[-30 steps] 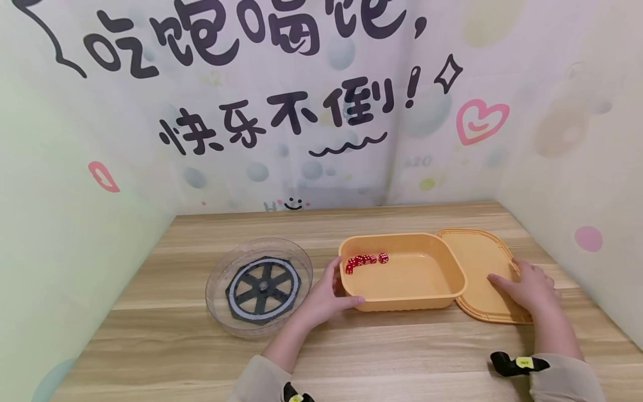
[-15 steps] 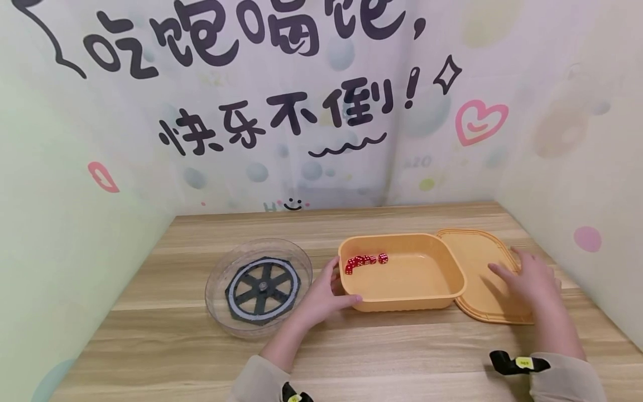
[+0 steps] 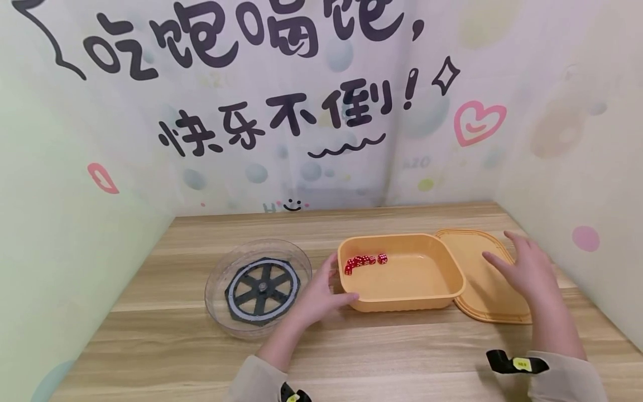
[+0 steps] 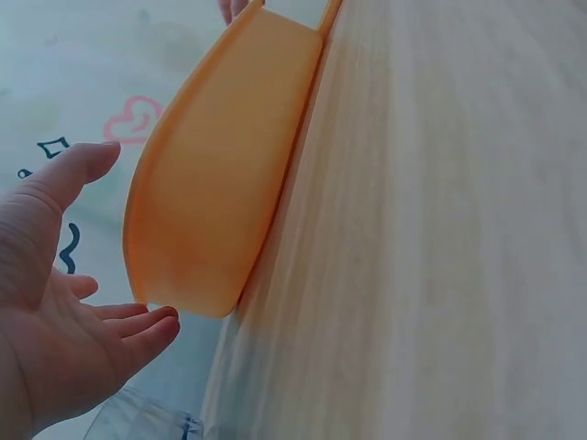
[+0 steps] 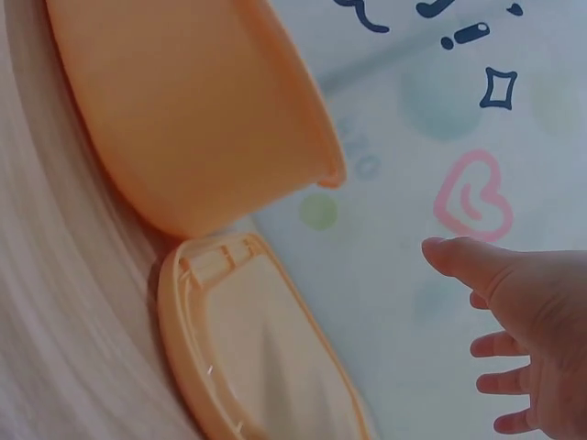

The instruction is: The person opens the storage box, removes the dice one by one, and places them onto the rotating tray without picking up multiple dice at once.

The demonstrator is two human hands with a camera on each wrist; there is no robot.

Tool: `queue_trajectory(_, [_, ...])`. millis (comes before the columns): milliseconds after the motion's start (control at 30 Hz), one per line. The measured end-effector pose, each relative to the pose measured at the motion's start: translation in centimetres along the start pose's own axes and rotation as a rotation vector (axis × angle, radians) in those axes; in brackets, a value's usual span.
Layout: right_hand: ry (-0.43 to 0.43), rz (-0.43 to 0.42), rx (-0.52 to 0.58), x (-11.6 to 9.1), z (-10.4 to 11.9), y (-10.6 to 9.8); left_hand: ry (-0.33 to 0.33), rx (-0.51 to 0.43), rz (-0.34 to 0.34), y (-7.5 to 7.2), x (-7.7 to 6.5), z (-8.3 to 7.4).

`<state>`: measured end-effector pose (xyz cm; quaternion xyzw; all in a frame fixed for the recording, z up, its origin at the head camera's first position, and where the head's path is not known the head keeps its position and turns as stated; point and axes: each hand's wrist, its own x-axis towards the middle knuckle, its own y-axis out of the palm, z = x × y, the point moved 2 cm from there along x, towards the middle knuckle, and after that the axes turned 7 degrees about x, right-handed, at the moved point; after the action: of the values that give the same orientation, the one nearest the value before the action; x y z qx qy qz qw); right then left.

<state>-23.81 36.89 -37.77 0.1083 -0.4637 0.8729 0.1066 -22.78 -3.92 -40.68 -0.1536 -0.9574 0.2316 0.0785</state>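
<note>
A yellow-orange plastic box [image 3: 409, 304] stands uncovered on the wooden table, with several red dice [image 3: 365, 261] along its left and back inside. My left hand [image 3: 317, 296] is at the box's left end, thumb and fingers spread. In the left wrist view its thumb [image 4: 87, 165] stands apart from the rim, while the fingertips are close to the end wall; whether they touch it I cannot tell. Flat to the right of the box lies its matching lid [image 3: 474, 251]. Over the lid's right part hovers my right hand [image 3: 527, 268], fingers spread, holding nothing.
Left of the box, close to my left forearm, sits a clear round dish [image 3: 216, 304] with a black spoked wheel-like piece [image 3: 261, 312] inside. A printed curtain wall [image 3: 241, 184] rises behind the table, and pale walls flank both sides.
My right hand has lifted off the lid and moved slightly up and left, its fingers spreading. The left hand stays almost still at the box; box, dice and lid keep their places.
</note>
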Motion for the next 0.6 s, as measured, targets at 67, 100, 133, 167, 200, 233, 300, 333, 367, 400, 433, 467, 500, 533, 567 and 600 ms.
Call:
queue_trajectory(67, [-0.009, -0.010, -0.001, 0.0, 0.7, -0.2, 0.003, 0.013, -0.007, -0.2, 0.0, -0.2])
queue_trajectory(100, [-0.012, -0.012, 0.000, 0.0, 1.1, -0.3, 0.004, 0.021, -0.010, -0.2, -0.1, -0.2])
queue_trajectory(133, [-0.016, -0.013, -0.003, 0.0, 1.5, -0.4, 0.003, 0.031, -0.014, -0.3, -0.1, -0.3])
queue_trajectory(167, [-0.020, -0.014, -0.005, 0.0, 1.8, -0.4, 0.000, 0.044, -0.017, -0.4, -0.2, -0.4])
queue_trajectory(200, [-0.025, -0.016, -0.005, 0.0, 2.2, -0.5, -0.005, 0.055, -0.018, -0.5, -0.2, -0.5])
queue_trajectory(233, [-0.031, -0.017, -0.004, 0.0, 2.5, -0.5, -0.009, 0.063, -0.022, -0.6, -0.3, -0.6])
queue_trajectory(300, [-0.045, -0.022, -0.002, 0.0, 3.1, -0.6, -0.024, 0.086, -0.029, -0.9, -0.4, -0.8])
queue_trajectory(333, [-0.055, -0.029, 0.000, 0.0, 3.3, -0.6, -0.033, 0.097, -0.033, -1.0, -0.5, -1.0])
queue_trajectory(367, [-0.068, -0.036, 0.002, 0.0, 3.6, -0.5, -0.036, 0.099, -0.036, -1.2, -0.6, -1.1])
queue_trajectory(400, [-0.082, -0.042, 0.002, 0.0, 3.8, -0.5, -0.041, 0.102, -0.039, -1.4, -0.6, -1.3])
queue_trajectory(433, [-0.097, -0.048, 0.001, 0.0, 4.1, -0.4, -0.042, 0.105, -0.044, -1.5, -0.7, -1.4])
queue_trajectory(467, [-0.112, -0.055, 0.000, 0.0, 4.3, -0.4, -0.043, 0.110, -0.047, -1.7, -0.8, -1.6])
queue_trajectory(500, [-0.129, -0.063, -0.005, 0.0, 4.5, -0.3, -0.037, 0.109, -0.049, -1.9, -0.8, -1.7])
queue_trajectory(533, [-0.144, -0.069, -0.004, 0.0, 4.8, -0.2, -0.032, 0.109, -0.051, -2.1, -0.9, -1.9])
queue_trajectory(567, [-0.159, -0.073, -0.004, 0.0, 5.0, -0.1, -0.025, 0.107, -0.054, -2.2, -1.0, -2.1])
queue_trajectory(600, [-0.172, -0.079, -0.001, 0.0, 5.3, 0.0, -0.020, 0.108, -0.057, -2.4, -1.0, -2.3])
